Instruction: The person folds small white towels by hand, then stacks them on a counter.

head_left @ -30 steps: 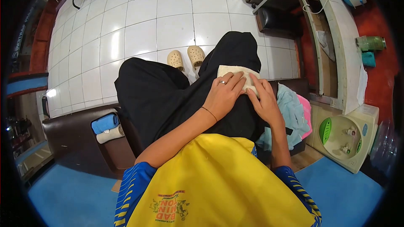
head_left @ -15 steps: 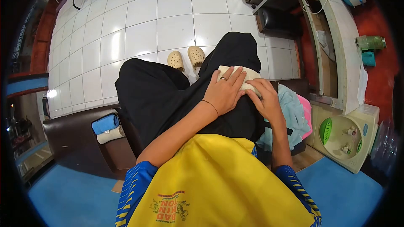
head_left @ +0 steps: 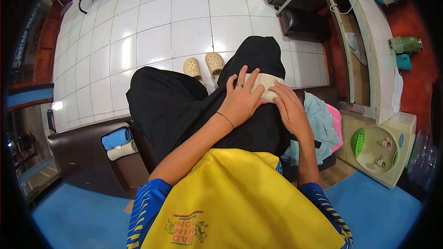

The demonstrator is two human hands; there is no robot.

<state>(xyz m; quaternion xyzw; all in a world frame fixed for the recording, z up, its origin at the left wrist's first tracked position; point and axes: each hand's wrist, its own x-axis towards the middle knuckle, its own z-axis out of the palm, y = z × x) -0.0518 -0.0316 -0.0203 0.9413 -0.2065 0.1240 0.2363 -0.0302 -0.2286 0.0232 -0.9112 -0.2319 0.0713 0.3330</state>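
Note:
A folded cream cloth (head_left: 268, 80) lies across the thigh of the black trousers (head_left: 260, 53). My left hand (head_left: 243, 99) rests on the cloth's left part, fingers spread, with a ring on one finger. At the opposite end, my right hand (head_left: 291, 108) bends its fingers and thumb around the cloth's right edge. Some of the cloth is hidden under both hands. To the left, a brown tray (head_left: 134, 175) on the bench holds a rolled blue cloth (head_left: 116, 139) and a rolled cream cloth (head_left: 122, 151).
A dark brown bench (head_left: 78, 157) runs beneath me. Light blue fabric (head_left: 318, 120) and a pink piece (head_left: 334, 122) are heaped at my right. Beyond them stands a cream water dispenser (head_left: 401, 129). Beige clogs (head_left: 192, 67) are on the white tiled floor (head_left: 152, 32).
My left hand's fingers have lifted and spread, moving slightly left, so more of the cream cloth shows. My right hand has shifted slightly and stays at the cloth's right edge.

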